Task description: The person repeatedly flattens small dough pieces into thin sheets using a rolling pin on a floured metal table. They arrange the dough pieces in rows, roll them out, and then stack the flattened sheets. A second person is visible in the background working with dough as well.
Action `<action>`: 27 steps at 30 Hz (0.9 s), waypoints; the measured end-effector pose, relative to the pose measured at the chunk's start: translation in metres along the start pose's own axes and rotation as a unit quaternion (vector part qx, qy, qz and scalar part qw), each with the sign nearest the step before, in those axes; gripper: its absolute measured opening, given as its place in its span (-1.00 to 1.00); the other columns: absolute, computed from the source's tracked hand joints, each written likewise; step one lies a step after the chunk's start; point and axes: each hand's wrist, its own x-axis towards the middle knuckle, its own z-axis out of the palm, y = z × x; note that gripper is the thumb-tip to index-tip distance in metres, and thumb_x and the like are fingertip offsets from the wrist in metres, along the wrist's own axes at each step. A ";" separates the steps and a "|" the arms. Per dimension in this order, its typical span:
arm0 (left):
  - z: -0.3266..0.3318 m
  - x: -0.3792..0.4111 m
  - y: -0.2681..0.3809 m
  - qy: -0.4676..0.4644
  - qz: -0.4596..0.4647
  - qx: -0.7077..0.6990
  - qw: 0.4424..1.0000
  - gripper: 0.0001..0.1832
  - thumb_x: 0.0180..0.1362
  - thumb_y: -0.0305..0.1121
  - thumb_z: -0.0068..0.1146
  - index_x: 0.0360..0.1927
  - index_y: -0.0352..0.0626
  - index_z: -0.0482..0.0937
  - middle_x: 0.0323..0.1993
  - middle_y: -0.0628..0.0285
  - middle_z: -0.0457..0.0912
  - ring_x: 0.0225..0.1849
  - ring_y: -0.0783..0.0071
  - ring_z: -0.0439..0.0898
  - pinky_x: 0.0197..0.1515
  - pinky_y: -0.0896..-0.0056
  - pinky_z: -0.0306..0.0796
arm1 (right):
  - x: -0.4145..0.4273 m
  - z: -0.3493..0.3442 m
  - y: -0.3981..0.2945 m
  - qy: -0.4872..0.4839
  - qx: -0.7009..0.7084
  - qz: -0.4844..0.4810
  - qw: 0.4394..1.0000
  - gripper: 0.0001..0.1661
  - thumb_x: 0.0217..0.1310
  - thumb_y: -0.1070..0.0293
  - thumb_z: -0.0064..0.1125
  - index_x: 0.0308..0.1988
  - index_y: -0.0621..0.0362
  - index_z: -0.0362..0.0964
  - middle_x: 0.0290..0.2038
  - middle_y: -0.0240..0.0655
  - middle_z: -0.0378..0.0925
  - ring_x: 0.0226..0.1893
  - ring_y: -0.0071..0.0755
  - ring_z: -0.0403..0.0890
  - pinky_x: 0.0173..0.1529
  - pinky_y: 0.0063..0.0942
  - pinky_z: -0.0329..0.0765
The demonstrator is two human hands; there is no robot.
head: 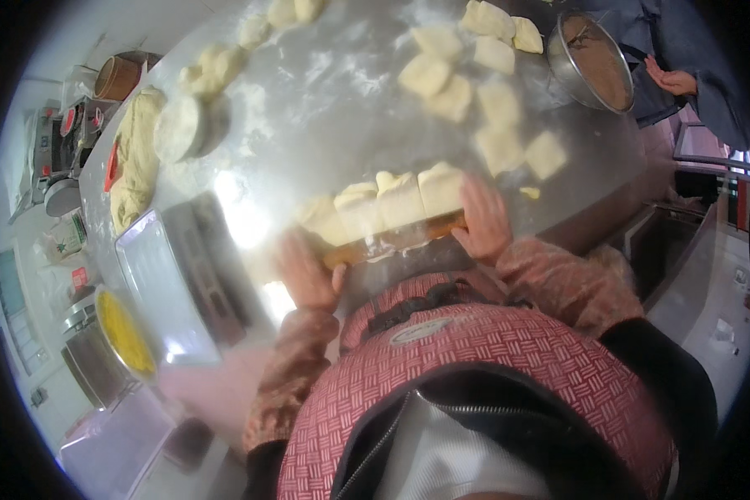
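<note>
A wooden rolling pin [397, 239] lies across the near edge of a row of several pale dough pieces [400, 199] on the floured metal table [350, 119]. My left hand [307, 270] presses on the pin's left end, fingers stretched forward and blurred. At the other end my right hand [484, 219] bears on the pin, its fingers beside the rightmost dough piece. Dough shows directly beyond the pin, and a thin flour-dusted edge appears on its near side. My palms hide both ends of the pin.
Flat dough squares [434, 75] lie at the far right, near a metal bowl of brown filling [597, 62] and another person's hand [672, 78]. Leftward are a large dough mass [139, 159], a red-handled tool [110, 165], a round white container [178, 128], a metal tray [162, 287] and a yellow-filled bowl [124, 331].
</note>
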 end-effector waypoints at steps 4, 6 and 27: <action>0.008 -0.017 -0.011 -0.012 0.023 0.036 0.999 -0.30 0.00 -0.04 0.21 0.07 -0.31 0.23 0.29 -0.14 0.12 0.37 -0.12 0.01 0.30 -0.37 -0.28 | -0.019 0.020 0.017 -0.003 0.012 -0.023 1.000 -0.25 -0.14 0.15 0.31 0.04 0.25 0.24 0.07 -0.09 0.28 0.07 0.00 0.31 0.14 -0.12 0.19; 0.001 -0.013 -0.017 0.042 0.073 0.042 0.996 -0.32 0.00 -0.10 0.23 0.08 -0.32 0.24 0.22 -0.06 0.27 0.30 -0.01 0.19 0.30 -0.34 -0.24 | -0.006 0.009 0.021 0.053 0.025 -0.059 0.996 -0.38 -0.10 0.16 0.28 -0.05 0.21 0.27 -0.04 -0.14 0.31 -0.02 -0.03 0.33 0.06 -0.13 0.22; -0.004 0.077 -0.016 -0.059 -0.053 0.003 0.997 -0.34 0.20 -0.09 -0.26 0.35 -0.17 0.06 0.37 -0.03 0.02 0.41 0.00 -0.07 0.37 -0.17 -0.29 | 0.103 0.016 0.034 0.079 -0.014 -0.031 0.996 -0.51 0.09 0.22 0.07 -0.01 0.27 0.31 0.07 -0.04 0.34 0.12 -0.01 0.31 0.17 -0.10 0.22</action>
